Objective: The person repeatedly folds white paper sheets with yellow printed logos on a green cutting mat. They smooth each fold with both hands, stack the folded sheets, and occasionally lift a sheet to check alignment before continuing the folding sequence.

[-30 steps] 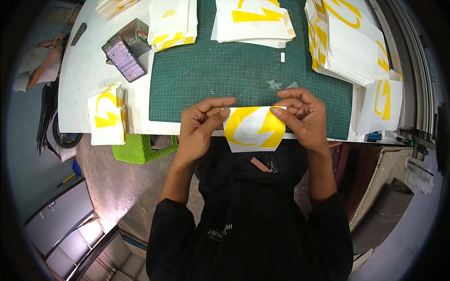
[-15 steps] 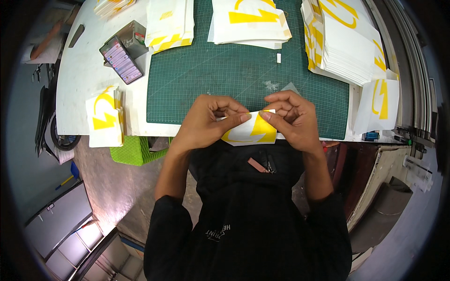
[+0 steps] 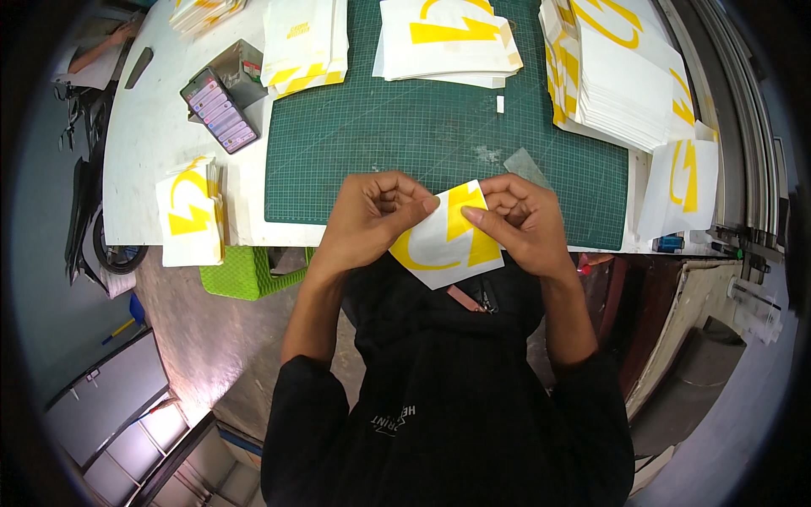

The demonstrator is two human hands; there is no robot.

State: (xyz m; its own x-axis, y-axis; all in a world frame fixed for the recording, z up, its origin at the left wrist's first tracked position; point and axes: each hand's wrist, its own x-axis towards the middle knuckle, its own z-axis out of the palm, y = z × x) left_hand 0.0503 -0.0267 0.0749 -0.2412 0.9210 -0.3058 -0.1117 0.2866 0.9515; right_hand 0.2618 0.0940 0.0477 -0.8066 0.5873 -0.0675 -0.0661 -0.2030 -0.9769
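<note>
A white sheet with a yellow cut-out shape (image 3: pixel 445 239) is held between both hands at the near edge of the green cutting mat (image 3: pixel 439 127). My left hand (image 3: pixel 367 215) pinches its upper left corner with thumb and forefinger. My right hand (image 3: pixel 521 221) grips its upper right part, fingers curled over the top edge. The sheet tilts down toward my chest, its lower half hanging past the table edge.
Stacks of similar white-and-yellow sheets lie at the mat's far side (image 3: pixel 448 38), at the right (image 3: pixel 621 76), far right (image 3: pixel 686 173), upper left (image 3: pixel 306 38) and left table edge (image 3: pixel 193 211). A dark case of small coloured items (image 3: pixel 218 108) sits left. A green basket (image 3: pixel 245 272) stands below the table.
The sheet was flat and spread between both hands, then bunched close between them. Now it hangs tilted toward my chest, with both hands together at its top edge.
</note>
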